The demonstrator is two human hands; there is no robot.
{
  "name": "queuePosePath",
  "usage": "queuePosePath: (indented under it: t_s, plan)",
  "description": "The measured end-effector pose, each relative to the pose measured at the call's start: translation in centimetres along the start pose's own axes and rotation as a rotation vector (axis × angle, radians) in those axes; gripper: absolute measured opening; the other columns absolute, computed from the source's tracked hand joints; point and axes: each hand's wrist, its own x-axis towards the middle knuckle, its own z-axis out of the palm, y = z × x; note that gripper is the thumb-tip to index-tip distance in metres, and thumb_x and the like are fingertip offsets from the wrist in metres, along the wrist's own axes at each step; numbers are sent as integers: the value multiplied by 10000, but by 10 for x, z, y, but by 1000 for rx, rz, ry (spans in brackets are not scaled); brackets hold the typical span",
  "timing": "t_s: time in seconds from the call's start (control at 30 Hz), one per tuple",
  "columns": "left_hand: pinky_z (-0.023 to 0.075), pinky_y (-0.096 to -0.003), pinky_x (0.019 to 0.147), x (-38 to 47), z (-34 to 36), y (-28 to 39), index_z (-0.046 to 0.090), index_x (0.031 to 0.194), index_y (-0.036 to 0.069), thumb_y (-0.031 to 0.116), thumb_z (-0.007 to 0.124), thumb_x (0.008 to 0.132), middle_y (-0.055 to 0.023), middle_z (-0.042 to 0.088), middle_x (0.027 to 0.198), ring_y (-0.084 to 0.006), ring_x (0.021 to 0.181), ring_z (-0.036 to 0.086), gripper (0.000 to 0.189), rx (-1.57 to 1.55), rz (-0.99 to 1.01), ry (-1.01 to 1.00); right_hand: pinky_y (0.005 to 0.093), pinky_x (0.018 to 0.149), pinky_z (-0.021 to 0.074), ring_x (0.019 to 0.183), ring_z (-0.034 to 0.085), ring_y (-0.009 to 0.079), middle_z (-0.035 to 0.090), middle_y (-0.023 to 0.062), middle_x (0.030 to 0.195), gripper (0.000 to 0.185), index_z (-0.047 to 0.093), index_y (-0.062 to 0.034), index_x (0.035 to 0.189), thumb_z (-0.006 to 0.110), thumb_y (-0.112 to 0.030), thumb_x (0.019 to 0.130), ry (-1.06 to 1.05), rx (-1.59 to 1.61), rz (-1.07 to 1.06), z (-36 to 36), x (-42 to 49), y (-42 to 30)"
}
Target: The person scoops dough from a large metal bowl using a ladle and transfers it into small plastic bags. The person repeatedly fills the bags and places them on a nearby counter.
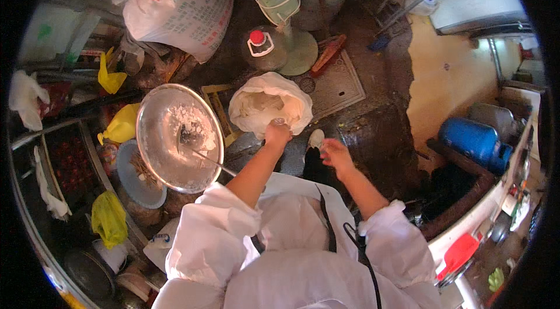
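My left hand [278, 133] grips the near rim of a white cloth or plastic sack [245, 90], whose mouth is open. What lies inside the sack is pale and hard to make out. To the right of it, my right hand [336, 155] is raised over the floor, fingers apart and slightly blurred, with nothing in it. A large metal bowl [153, 160] stands left of my left arm, holding white powder and lumps along with a metal utensil whose long handle [210, 161] runs towards my left forearm.
Behind the sack stand a clear jug with a red cap [257, 37], a pale green round base [306, 53] and a large printed sack [183, 11]. A blue-grey basin [127, 160] sits at left. A blue gas cylinder [470, 136] lies at right, beyond a floor drain cover [341, 86].
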Motion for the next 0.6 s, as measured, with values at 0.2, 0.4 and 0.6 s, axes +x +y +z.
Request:
queuePosePath:
  t_s: [0.2,0.4,0.6]
  plan:
    - [473,-313,554,195,-29,-65,618,896,44,127,534,796,-107,602,819,-205,733,596,155,242,-75,261,384,811,427,980,508,303,485,129,1122,539,443,-93,1192,660,-151,702,82,-856,-554,30,147,-15]
    - [449,-332,712,274,-34,-76,608,914,30,96,506,777,-136,608,914,-258,858,574,183,1344,657,75,483,938,310,1146,382,322,371,121,1262,839,241,-122,1321,712,-188,630,154,-1273,-643,98,252,-12]
    - [429,-325,802,280,-21,-28,587,992,26,55,487,747,-173,604,982,-337,952,554,266,508,580,32,511,854,372,1066,488,319,497,115,1167,608,416,-178,1190,670,-164,638,126,-1330,-498,120,319,-16]
